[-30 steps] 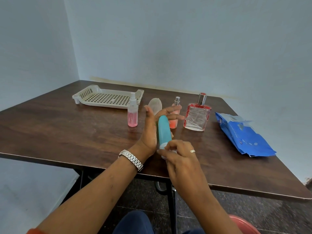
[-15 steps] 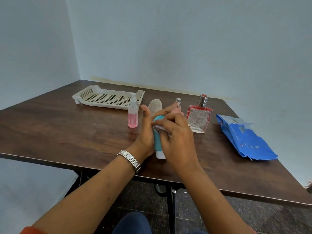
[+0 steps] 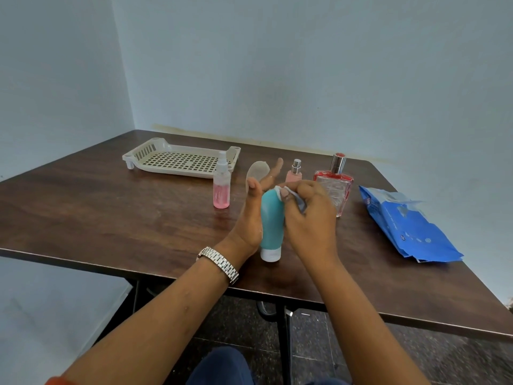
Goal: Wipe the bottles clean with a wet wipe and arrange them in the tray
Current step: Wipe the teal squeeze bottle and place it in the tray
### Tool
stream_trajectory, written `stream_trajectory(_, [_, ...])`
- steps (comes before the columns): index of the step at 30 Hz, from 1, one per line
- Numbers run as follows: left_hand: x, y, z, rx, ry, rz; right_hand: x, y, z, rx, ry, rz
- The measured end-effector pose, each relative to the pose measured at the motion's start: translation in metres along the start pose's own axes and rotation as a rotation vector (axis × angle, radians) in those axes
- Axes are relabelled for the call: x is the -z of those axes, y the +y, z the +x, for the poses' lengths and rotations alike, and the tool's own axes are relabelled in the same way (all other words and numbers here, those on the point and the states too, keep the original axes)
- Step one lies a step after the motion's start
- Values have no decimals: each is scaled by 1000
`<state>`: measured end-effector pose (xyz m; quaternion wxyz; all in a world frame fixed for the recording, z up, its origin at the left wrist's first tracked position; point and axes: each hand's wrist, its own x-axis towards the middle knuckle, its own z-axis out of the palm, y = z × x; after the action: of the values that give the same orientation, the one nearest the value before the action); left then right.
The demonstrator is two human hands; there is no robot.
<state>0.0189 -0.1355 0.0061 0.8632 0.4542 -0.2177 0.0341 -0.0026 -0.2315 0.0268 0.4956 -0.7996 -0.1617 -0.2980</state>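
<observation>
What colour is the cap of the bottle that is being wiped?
White, on a teal bottle; the cap shows in the head view.

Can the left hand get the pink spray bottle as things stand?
Probably not yet: the left hand holds the teal bottle. The pink spray bottle stands just beyond it, nothing between.

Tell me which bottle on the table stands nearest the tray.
The pink spray bottle, clear with pink liquid, stands just in front of the tray. The small pink bottle and red perfume bottle stand farther right.
</observation>
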Motion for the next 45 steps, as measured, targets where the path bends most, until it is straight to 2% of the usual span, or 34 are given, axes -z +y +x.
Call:
stream_trajectory(6, [6, 0, -1, -24, 5, 225, -5, 28, -16, -248, -57, 214])
stream_trajectory(9, [7, -1, -1, -16, -32, 256, -6, 33, -28, -332, -49, 309])
stream_trajectory(15, [8, -2, -3, -97, -27, 349, 6, 32, -31, -224, -95, 148])
stream_trajectory(20, [8, -1, -2, -89, -15, 350, 9, 32, -37, -210, -130, 82])
stream_trajectory(24, [7, 1, -2, -67, -11, 260, 15, 31, -38, -232, -210, 62])
stream_trajectory(28, [8, 4, -1, -36, 89, 82, 18, 26, -45, -224, -245, 27])
stream_trajectory(31, [14, 4, 1, -49, 219, -15, 18, 25, -51, -201, -207, 25])
stream_trajectory(34, [12, 6, 0, -41, 268, -54, 18, 23, -56, -163, -152, 40])
stream_trajectory(38, [7, 10, -2, 11, 225, -81, 12, 18, -57, -79, -17, 90])
stream_trajectory(42, [6, 8, -1, 30, 187, -2, 5, 13, -43, -48, 28, 113])
stream_trajectory(45, [-2, 8, -3, 50, 95, 18, 0, 7, -22, -12, 43, 116])
